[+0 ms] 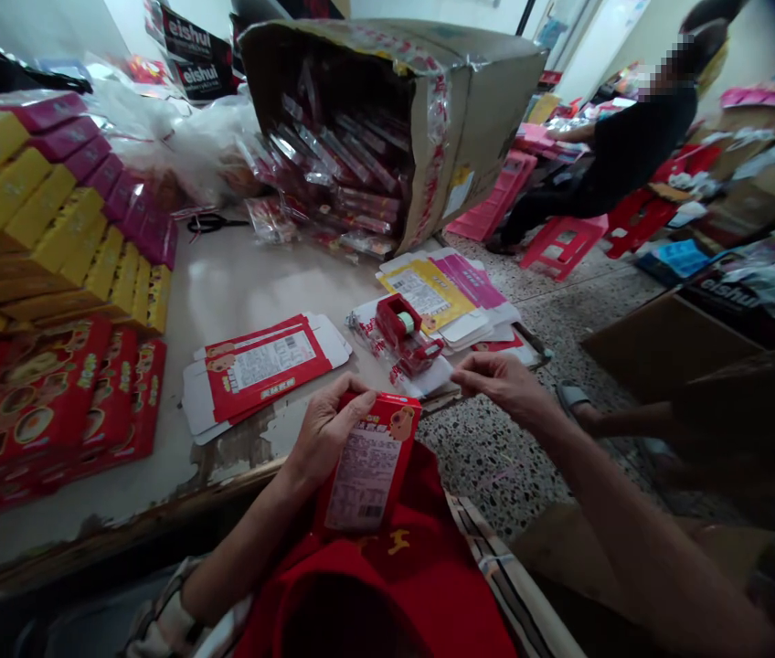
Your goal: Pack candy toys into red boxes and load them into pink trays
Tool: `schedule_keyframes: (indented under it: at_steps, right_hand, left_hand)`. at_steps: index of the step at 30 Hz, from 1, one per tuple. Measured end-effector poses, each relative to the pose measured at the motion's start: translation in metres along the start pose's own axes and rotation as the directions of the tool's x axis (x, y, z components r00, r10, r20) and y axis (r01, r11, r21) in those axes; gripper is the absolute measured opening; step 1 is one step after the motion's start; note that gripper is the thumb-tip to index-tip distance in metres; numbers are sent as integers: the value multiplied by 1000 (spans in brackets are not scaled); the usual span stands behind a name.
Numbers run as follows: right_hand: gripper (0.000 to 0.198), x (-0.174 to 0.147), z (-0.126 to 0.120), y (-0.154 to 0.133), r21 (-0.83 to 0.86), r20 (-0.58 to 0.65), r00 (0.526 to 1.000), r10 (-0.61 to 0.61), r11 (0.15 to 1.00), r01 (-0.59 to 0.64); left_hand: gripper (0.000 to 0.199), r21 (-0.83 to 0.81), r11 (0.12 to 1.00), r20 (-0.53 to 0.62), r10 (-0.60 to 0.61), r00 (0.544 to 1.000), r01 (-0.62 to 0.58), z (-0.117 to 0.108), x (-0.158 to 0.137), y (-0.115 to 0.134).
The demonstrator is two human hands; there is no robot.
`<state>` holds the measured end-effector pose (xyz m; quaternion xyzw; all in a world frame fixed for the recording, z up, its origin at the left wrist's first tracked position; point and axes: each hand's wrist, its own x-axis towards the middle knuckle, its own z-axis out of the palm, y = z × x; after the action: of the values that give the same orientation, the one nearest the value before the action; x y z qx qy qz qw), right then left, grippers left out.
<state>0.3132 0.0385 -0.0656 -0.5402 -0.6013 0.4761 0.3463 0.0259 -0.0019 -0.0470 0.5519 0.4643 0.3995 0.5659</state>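
My left hand (333, 429) grips a red printed box (368, 480) by its upper left side, over my lap. A white label panel with text and a barcode faces me. My right hand (507, 384) is held in a pinch to the right of the box, near the table edge; whatever its fingertips hold is too small to make out. Just beyond it, a red tape dispenser (405, 329) rests on a printed plastic bag. Flat red cartons (270, 361) lie stacked on the table to the left, and yellow and purple flat cartons (429, 288) lie behind the dispenser.
A large carton (476, 119) lies on its side, its opening full of wrapped packets (339, 174). Yellow boxes (51, 228) and red boxes (58, 393) are piled at the left. Black scissors (213, 222) lie behind. Another person (641, 137) sits at the back right near pink stools (566, 242).
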Motion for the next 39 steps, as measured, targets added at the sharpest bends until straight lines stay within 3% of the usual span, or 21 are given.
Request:
schedule_keyframes:
  at_steps: [2, 5, 8, 10, 12, 15, 19, 21, 23, 25, 26, 27, 28, 30, 32, 33, 34, 36, 39]
  right_hand:
    - [31, 0, -8, -29, -98, 267, 963, -47, 992, 75]
    - [22, 11, -8, -76, -213, 560, 822, -101, 942, 261]
    - [13, 27, 7, -110, -349, 686, 716, -131, 803, 482]
    - [13, 34, 19, -123, -417, 730, 674, -118, 705, 574]
    - [15, 38, 32, -129, -477, 743, 664, -84, 629, 614]
    - [17, 42, 46, -132, -550, 729, 683, -43, 557, 622]
    - [16, 48, 52, -132, -599, 699, 714, -22, 528, 602]
    - [18, 49, 51, -129, -579, 698, 716, -10, 582, 572]
    - [21, 46, 51, -122, -539, 661, 749, -32, 675, 504]
    - [39, 41, 55, -109, -460, 583, 812, -29, 812, 360]
    - [49, 39, 58, -101, -391, 572, 819, 44, 892, 226]
    - [53, 37, 62, -92, -297, 607, 781, 148, 954, 50]
    - [52, 35, 67, -83, -220, 663, 714, 226, 970, -103]
    - [45, 34, 74, -68, -130, 717, 634, 289, 950, -285]
    - [43, 35, 77, -58, -81, 680, 669, 300, 938, -338]
    - [43, 37, 76, -55, -63, 651, 696, 302, 936, -347]
    - [43, 38, 75, -53, -42, 629, 719, 296, 936, -349]
    - [43, 42, 75, -51, 5, 627, 734, 261, 941, -339]
    - [46, 42, 89, -46, 50, 656, 724, 213, 945, -323]
  left_hand:
    - [32, 26, 999, 2, 23, 1000, -23, 5, 7, -5]
    - [40, 97, 994, 0, 47, 999, -46, 12, 14, -11]
    - [55, 152, 988, -13, 40, 999, -38, 14, 17, -15]
    - [64, 166, 985, -16, 53, 998, -49, 12, 16, -18]
    - [64, 168, 982, -12, 84, 996, -81, 11, 16, -19]
    - [49, 161, 977, 6, 139, 990, -138, 10, 17, -21]
    - [42, 50, 987, 48, 148, 988, -150, 9, 16, -20]
    - [42, -17, 992, 67, 128, 989, -127, 6, 10, -17]
    - [46, -82, 992, 106, 108, 988, -99, 4, 0, -12]
    - [52, -185, 982, 178, 70, 981, -37, 2, -12, -10]
    - [57, -249, 969, 221, 47, 974, 10, 1, -17, -9]
    - [63, -306, 950, 252, 29, 967, 52, -2, -21, -9]
    - [66, -343, 936, 264, 20, 964, 75, -6, -24, -7]
    - [65, -296, 955, 251, 52, 966, 25, -20, -35, 4]
    - [54, -31, 988, 198, 153, 968, -150, -39, -53, 30]
    - [45, 163, 953, 161, 230, 960, -256, -51, -65, 48]
    - [36, 369, 865, 118, 319, 940, -340, -63, -79, 67]
    - [26, 724, 579, 16, 529, 848, -375, -92, -107, 99]
    - [33, 982, 158, -44, 725, 687, -103, -149, -135, 109]
